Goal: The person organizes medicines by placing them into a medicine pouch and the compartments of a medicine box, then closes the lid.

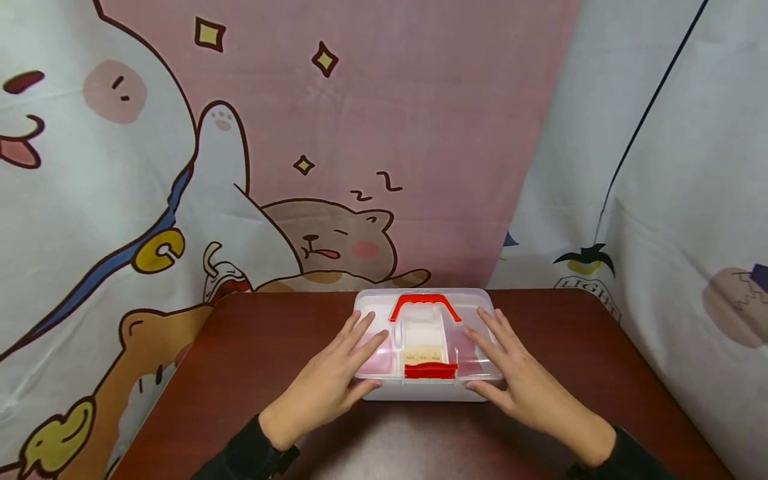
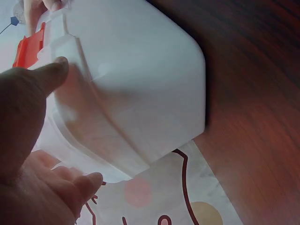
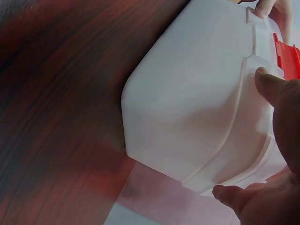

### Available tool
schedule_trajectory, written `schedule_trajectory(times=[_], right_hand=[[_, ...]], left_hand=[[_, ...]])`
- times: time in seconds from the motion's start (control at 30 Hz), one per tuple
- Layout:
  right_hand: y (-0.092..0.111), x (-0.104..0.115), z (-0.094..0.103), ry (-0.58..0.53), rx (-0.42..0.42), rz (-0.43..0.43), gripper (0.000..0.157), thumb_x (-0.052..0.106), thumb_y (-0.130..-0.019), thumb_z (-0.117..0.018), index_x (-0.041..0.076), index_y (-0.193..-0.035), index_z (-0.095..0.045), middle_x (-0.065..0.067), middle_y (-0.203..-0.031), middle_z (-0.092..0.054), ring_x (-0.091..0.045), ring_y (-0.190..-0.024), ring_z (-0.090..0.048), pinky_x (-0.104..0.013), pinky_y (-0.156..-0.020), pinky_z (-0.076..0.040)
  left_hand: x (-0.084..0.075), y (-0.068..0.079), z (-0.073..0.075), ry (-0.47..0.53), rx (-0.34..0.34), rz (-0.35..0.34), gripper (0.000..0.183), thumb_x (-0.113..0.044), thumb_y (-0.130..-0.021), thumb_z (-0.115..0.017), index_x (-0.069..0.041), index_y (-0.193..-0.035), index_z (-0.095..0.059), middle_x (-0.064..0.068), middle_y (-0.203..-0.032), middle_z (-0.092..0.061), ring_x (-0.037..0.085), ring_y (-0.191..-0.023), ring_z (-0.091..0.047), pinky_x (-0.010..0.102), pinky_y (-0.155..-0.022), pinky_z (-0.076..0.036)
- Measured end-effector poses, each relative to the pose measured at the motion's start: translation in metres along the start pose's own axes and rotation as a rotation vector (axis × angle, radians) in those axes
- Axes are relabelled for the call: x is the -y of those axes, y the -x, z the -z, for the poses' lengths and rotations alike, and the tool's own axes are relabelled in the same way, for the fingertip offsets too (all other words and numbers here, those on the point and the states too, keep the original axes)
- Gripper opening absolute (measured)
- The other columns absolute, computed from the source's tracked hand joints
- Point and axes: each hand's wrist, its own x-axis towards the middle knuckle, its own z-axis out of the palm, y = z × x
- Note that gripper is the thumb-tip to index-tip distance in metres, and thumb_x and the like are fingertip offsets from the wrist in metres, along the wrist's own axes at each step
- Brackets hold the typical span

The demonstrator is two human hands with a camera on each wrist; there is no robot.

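A white plastic storage box (image 1: 420,391) with a translucent lid stands closed at the far side of the table. On its lid lies a red carrying handle (image 1: 425,299), and a red latch (image 1: 431,371) sits at the front middle. My left hand (image 1: 327,380) touches the left front corner, fingers straight and spread over the lid, thumb at the front rim. At the right front corner, my right hand (image 1: 531,383) rests in the same way. In both wrist views each thumb presses the lid's edge. Pink and pale yellow patches show through the lid.
The dark brown wooden table (image 1: 288,313) runs on both sides of the box and in front of it. Right behind its back edge hangs a cloth (image 1: 456,167) printed with cartoon animals, which also covers the sides.
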Motion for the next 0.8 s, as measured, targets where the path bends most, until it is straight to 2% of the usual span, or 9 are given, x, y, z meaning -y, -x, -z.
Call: schedule_trajectory(times=[0.1, 0.27, 0.6, 0.73, 0.8], right_hand=[[-0.002, 0.000, -0.002, -0.018, -0.009, 0.022, 0.097, 0.051, -0.091, -0.087, 0.039, -0.173, -0.036, -0.007, -0.187, -0.015, -0.049, -0.170, -0.012, -0.077, -0.107, -0.051], [-0.009, -0.003, -0.004, -0.039, -0.026, 0.061, 0.095, 0.048, -0.092, -0.086, 0.035, -0.173, -0.037, -0.008, -0.187, -0.016, -0.051, -0.170, -0.013, -0.077, -0.108, -0.051], [-0.034, -0.011, -0.011, -0.037, -0.047, 0.106, 0.099, 0.040, -0.092, -0.089, 0.029, -0.174, -0.034, -0.012, -0.186, -0.016, -0.050, -0.170, -0.010, -0.071, -0.107, -0.055], [-0.041, -0.013, -0.012, -0.012, -0.045, 0.100, 0.099, 0.041, -0.092, -0.089, 0.030, -0.174, -0.034, -0.011, -0.186, -0.017, -0.050, -0.170, -0.012, -0.071, -0.109, -0.054], [-0.043, -0.012, -0.009, 0.007, -0.039, 0.086, 0.098, 0.044, -0.092, -0.089, 0.031, -0.174, -0.036, -0.011, -0.186, -0.019, -0.051, -0.169, -0.015, -0.071, -0.110, -0.054]], left_hand=[[0.001, 0.001, 0.000, 0.014, -0.004, 0.002, 0.081, -0.048, -0.102, -0.077, -0.031, -0.172, -0.040, 0.007, -0.186, -0.023, 0.039, -0.172, -0.024, 0.050, -0.112, -0.060], [0.006, -0.002, 0.001, 0.052, -0.008, 0.027, 0.082, -0.044, -0.101, -0.079, -0.030, -0.172, -0.041, 0.006, -0.186, -0.023, 0.038, -0.173, -0.021, 0.049, -0.107, -0.063], [0.026, -0.018, -0.002, 0.172, -0.065, 0.026, 0.083, -0.029, -0.096, -0.087, -0.022, -0.169, -0.048, 0.011, -0.184, -0.027, 0.042, -0.173, -0.020, 0.056, -0.121, -0.052], [0.032, -0.023, -0.003, 0.166, -0.069, 0.024, 0.083, -0.028, -0.096, -0.087, -0.022, -0.169, -0.047, 0.010, -0.184, -0.028, 0.042, -0.173, -0.020, 0.057, -0.122, -0.051], [0.032, -0.025, -0.002, 0.137, -0.058, 0.025, 0.082, -0.032, -0.097, -0.085, -0.022, -0.169, -0.047, 0.010, -0.183, -0.029, 0.041, -0.173, -0.021, 0.060, -0.125, -0.046]])
